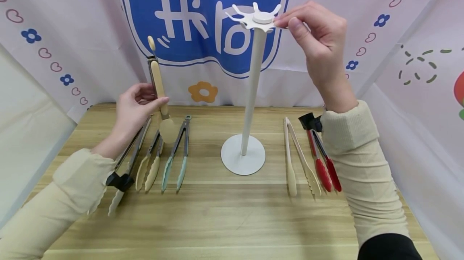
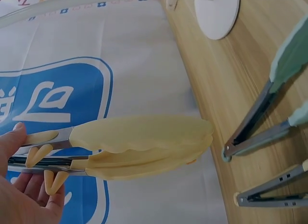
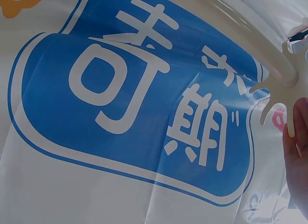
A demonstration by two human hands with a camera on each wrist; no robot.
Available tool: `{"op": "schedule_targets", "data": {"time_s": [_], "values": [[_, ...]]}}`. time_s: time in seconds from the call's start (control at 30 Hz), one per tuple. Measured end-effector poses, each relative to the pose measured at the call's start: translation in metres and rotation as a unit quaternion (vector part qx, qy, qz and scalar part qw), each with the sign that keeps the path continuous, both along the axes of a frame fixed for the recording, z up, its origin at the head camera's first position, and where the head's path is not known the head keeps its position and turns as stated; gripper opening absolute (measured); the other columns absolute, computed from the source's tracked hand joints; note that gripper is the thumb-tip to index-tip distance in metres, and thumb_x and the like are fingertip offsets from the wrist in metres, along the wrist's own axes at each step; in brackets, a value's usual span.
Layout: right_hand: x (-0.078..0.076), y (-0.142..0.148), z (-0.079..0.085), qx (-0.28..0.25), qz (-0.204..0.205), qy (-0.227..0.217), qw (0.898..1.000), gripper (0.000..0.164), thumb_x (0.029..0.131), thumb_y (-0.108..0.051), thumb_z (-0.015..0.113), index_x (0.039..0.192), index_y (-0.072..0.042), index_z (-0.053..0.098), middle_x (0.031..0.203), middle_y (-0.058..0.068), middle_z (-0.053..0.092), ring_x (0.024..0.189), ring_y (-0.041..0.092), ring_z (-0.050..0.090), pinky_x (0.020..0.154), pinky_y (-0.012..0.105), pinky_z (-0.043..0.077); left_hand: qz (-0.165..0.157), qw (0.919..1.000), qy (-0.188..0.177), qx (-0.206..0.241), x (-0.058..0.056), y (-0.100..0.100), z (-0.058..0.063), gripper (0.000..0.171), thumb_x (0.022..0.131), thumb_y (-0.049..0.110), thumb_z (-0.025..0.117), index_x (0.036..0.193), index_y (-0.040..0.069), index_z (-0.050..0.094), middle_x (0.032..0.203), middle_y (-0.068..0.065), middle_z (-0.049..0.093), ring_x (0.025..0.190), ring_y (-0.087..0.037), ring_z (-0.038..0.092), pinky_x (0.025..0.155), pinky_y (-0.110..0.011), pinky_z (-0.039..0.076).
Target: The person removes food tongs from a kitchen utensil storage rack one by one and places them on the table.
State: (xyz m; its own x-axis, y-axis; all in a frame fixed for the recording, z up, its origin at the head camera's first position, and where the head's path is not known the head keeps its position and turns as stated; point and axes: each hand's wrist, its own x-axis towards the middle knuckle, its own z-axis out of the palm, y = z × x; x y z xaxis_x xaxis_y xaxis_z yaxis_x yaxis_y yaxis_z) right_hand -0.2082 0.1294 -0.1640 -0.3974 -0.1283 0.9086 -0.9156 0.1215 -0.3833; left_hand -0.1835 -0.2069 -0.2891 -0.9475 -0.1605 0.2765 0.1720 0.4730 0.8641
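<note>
My left hand (image 1: pixel 135 105) grips a pair of pale yellow tongs (image 1: pixel 159 85) by the handles, raised above the left back of the table. Their yellow heads (image 2: pixel 144 135) point down in the head view and lie together, nearly closed; a small ring sits at the top end. My right hand (image 1: pixel 320 38) pinches an arm of the hooked top (image 1: pixel 250 20) of a white stand (image 1: pixel 253 87). In the right wrist view, fingers (image 3: pixel 299 137) touch one prong of that top. The stand's round base (image 1: pixel 232 155) rests on the table.
Left of the stand lie mint-tipped tongs (image 1: pixel 185 139), yellow-tipped tongs (image 1: pixel 154 163) and white-tipped tongs (image 1: pixel 117 201), partly behind my left wrist. To its right lie beige tongs (image 1: pixel 291 167) and red tongs (image 1: pixel 322 171). A printed cloth (image 1: pixel 224 91) hangs behind the wooden table (image 1: pixel 217 219).
</note>
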Motion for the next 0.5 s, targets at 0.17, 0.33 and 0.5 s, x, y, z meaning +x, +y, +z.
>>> {"op": "schedule_targets", "data": {"time_s": [0.17,0.33,0.5], "values": [[0.0,0.0,0.0,0.001,-0.003,-0.001,1.0,0.019,0.084,0.005,0.047,0.078,0.014,0.063,0.079,-0.01,0.064,0.079,0.013,0.058,0.076,0.025,0.047,0.018,0.9998,-0.005,-0.006,0.002,-0.01,0.0,0.054,0.075,0.024,0.075,0.116,-0.002,0.052,0.091,0.012,0.056,0.082,0.0,0.055,0.073,-0.009,0.045],[0.0,0.001,0.0,0.001,-0.005,0.001,1.0,0.019,0.083,0.005,0.047,0.078,0.014,0.063,0.079,-0.009,0.064,0.079,0.013,0.059,0.075,0.025,0.047,0.03,0.9995,-0.003,-0.012,0.006,-0.02,0.0,0.053,0.075,0.026,0.075,0.116,0.0,0.053,0.089,0.015,0.057,0.08,0.001,0.055,0.072,-0.008,0.045],[0.0,0.001,0.0,0.0,-0.003,0.004,1.0,0.019,0.083,0.006,0.047,0.078,0.014,0.063,0.079,-0.009,0.064,0.079,0.013,0.059,0.076,0.025,0.048,0.041,0.9991,-0.001,-0.014,0.01,-0.03,0.0,0.052,0.076,0.025,0.074,0.117,0.0,0.053,0.09,0.016,0.056,0.081,0.001,0.054,0.07,-0.006,0.044]]}}
